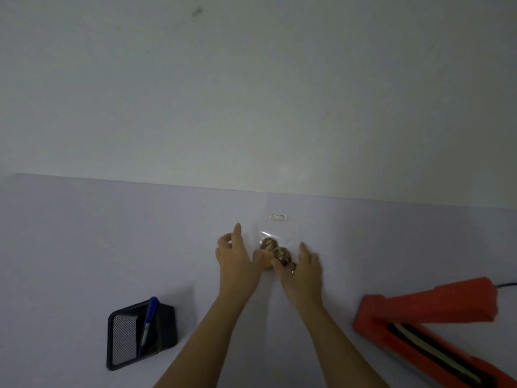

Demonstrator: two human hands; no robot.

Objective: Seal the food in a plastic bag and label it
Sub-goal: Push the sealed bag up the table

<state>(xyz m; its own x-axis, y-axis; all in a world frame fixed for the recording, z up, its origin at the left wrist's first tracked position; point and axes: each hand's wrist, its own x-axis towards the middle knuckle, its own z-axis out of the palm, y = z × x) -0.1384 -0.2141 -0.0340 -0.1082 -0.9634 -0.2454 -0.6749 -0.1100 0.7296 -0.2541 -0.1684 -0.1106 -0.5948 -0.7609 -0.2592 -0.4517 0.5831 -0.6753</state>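
Left grip [237, 256] and right grip [303, 268], fingers relaxed, pressed the bag [279, 228] near the surface's far edge. Hard pushing could crush the food [270, 243].

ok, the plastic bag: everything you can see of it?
The plastic bag is clear and thin, lying flat on the pale table. A small white printed label sits on its far part. Two round brown food pieces lie inside. The left hand and the right hand touch it beside the food. Seal not discernible.
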